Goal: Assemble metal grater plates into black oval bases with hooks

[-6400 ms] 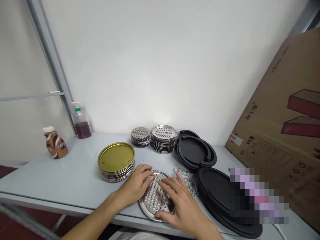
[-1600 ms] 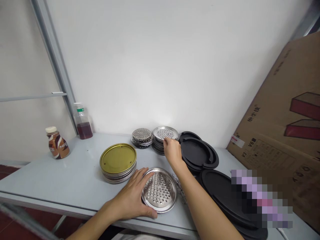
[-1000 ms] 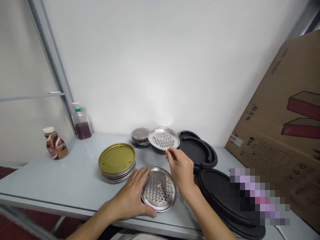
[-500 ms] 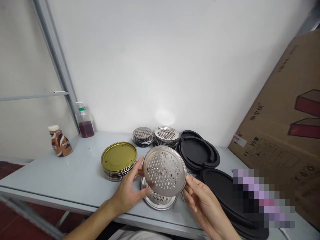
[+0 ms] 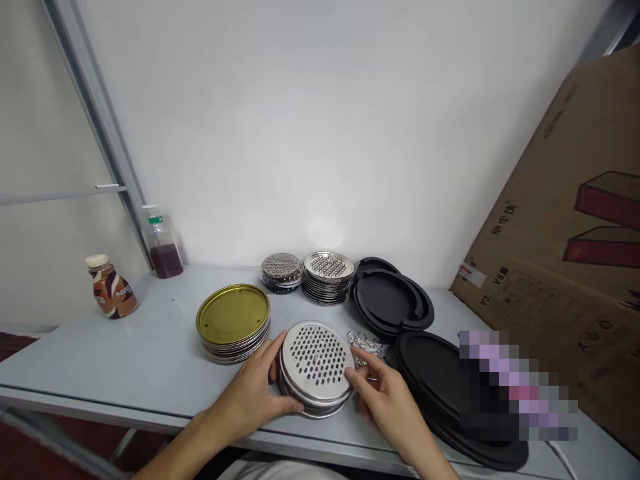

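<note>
A round metal grater disc (image 5: 318, 355) lies on top of a low stack of similar discs near the table's front edge. It faces up with its holes showing. My left hand (image 5: 257, 393) curves round the left side of this stack, fingers behind and thumb at the front rim. On the other side, my right hand (image 5: 383, 397) has its thumb and fingers at the disc's right edge. Some right fingertips are hidden behind the hand. Just behind that hand sits a small heap of metal hooks (image 5: 364, 341).
To the left stands a stack of round plates with a gold one (image 5: 233, 313) on top. Two grater stacks (image 5: 329, 267) (image 5: 281, 265) are at the back. Black round trays (image 5: 387, 300), more black discs (image 5: 430, 367) and a big carton (image 5: 550, 253) occupy the right. Two bottles (image 5: 111, 290) (image 5: 165, 250) stand far left.
The grater disc, held tilted above the stack before, has come down and now lies flat on it. Both hands moved down with it, and the view shifted slightly.
</note>
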A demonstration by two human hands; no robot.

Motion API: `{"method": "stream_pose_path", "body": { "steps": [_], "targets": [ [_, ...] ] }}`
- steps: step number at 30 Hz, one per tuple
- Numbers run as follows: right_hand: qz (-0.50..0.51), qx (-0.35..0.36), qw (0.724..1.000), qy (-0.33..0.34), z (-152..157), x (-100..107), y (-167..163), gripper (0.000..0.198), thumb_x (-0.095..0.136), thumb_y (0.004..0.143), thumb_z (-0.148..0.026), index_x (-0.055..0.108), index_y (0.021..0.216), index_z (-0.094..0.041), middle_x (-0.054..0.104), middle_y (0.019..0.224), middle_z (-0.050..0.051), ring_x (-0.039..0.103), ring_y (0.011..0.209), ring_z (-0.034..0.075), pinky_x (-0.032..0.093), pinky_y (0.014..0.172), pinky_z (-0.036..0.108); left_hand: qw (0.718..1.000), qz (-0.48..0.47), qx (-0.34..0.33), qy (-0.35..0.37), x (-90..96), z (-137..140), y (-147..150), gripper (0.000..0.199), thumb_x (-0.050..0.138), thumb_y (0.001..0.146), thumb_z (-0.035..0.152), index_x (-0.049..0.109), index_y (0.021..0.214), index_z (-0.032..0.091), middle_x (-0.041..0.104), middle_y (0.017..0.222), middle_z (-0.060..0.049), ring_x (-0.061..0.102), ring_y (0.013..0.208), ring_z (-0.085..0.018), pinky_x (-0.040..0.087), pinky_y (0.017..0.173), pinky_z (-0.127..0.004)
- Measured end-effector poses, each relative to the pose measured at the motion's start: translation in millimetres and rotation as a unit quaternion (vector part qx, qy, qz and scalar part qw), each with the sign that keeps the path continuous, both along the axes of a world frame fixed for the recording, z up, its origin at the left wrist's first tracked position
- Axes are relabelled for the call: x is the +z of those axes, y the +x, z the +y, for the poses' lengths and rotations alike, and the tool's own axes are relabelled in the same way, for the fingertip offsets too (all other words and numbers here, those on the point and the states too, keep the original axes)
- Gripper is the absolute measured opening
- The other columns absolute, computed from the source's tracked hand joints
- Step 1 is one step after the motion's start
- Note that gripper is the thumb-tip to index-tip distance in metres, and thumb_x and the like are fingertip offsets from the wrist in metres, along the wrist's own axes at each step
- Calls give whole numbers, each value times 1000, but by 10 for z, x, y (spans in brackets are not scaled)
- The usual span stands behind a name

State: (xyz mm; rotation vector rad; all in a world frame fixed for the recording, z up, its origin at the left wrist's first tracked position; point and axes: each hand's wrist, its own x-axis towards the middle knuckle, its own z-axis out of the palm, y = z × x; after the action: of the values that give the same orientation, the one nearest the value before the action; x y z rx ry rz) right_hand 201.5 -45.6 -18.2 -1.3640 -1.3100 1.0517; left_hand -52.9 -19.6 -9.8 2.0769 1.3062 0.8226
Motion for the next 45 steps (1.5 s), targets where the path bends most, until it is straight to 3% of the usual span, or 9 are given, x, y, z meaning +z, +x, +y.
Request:
{"method": "stream_pose_path", "body": {
  "steps": [7,14,18,23,27,30,32,36,45],
  "targets": [
    [-199,24,979,42,14,42,50,49,57,88,-46,66,120,-10,63,67,1,59,61,19,43,60,30,998,40,-43,19,2,-9,-87,106,93,57,31,37,147,34,60,118,-4,60,92,-25,52,87,-37],
    [-262,44,962,57,-20,159,6,39,59,87,-39,68,118,-15,67,66,0,60,60,18,41,59,28,997,65,-44,19,42,10,-114,91,91,60,31,47,140,30,61,106,-2,59,95,-24,50,89,-36],
    [-276,56,957,64,-31,185,5,43,61,87,-38,65,123,-14,66,67,-1,60,60,18,44,60,29,995,92,-42,-4,80,-9,-149,94,90,63,37,44,144,29,59,114,-6,59,101,-28,49,93,-40],
    [-326,21,940,103,-59,81,46,55,64,86,-40,59,133,-14,69,100,10,65,78,23,52,79,38,994,92,-51,-22,91,-51,-207,99,86,68,43,34,151,34,51,131,-8,53,120,-32,44,104,-43],
    [-332,44,936,110,-108,26,57,58,67,83,-42,57,136,-22,60,129,14,69,90,25,54,88,41,993,98,-66,-15,82,-53,-211,93,81,73,51,35,152,31,44,142,-12,45,133,-34,40,111,-45],
    [-357,59,928,91,-115,40,48,69,75,75,-45,58,136,-20,49,146,15,57,125,33,45,106,44,991,114,-71,-4,33,-25,-194,94,77,76,56,32,154,29,30,157,-15,31,144,-39,31,116,-52],
    [-375,74,921,72,-105,60,39,76,77,71,-47,57,137,-16,44,152,17,45,137,33,37,114,43,989,121,-82,-3,-13,5,-175,96,74,77,61,28,155,30,19,163,-14,22,147,-39,27,117,-55],
    [-393,94,913,56,-88,79,20,78,75,73,-48,55,139,-12,42,154,18,39,142,31,31,117,41,983,144,-111,5,-73,58,-136,97,69,78,67,24,157,31,12,166,-10,17,149,-38,23,119,-54],
    [-394,95,912,68,-96,72,13,74,73,75,-49,57,137,-11,43,153,19,40,141,31,33,116,41,983,158,-92,18,-46,42,-82,96,73,76,62,28,155,34,19,164,-7,21,148,-37,24,119,-54]
  ]
}}
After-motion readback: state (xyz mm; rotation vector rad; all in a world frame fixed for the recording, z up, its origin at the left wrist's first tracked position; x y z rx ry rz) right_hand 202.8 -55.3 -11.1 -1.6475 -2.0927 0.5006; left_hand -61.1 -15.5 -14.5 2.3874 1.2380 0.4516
